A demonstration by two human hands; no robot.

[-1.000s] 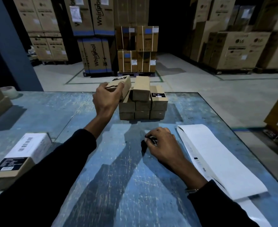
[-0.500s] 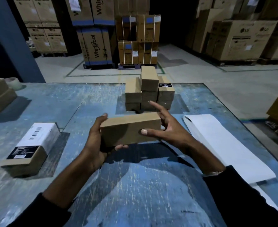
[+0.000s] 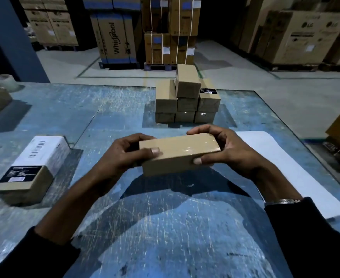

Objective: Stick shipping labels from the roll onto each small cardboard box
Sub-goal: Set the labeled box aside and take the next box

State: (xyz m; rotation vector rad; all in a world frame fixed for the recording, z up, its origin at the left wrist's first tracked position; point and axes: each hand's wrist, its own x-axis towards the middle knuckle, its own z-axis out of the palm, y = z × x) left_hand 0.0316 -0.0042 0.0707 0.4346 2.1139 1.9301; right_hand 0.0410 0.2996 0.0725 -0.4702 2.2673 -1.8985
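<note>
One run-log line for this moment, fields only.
phase: box in hand, unlabelled | left hand: grips small cardboard box | right hand: grips same box | label strip: on table, untouched | labelled box: left

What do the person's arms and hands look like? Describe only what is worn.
Both hands are bare, with no gloves: left hand, right hand. Each forearm shows beyond a dark, black-looking long sleeve, the left sleeve and the right sleeve pushed back from the wrist. A metallic bracelet or watch band sits on the right wrist. No rings can be made out.
</note>
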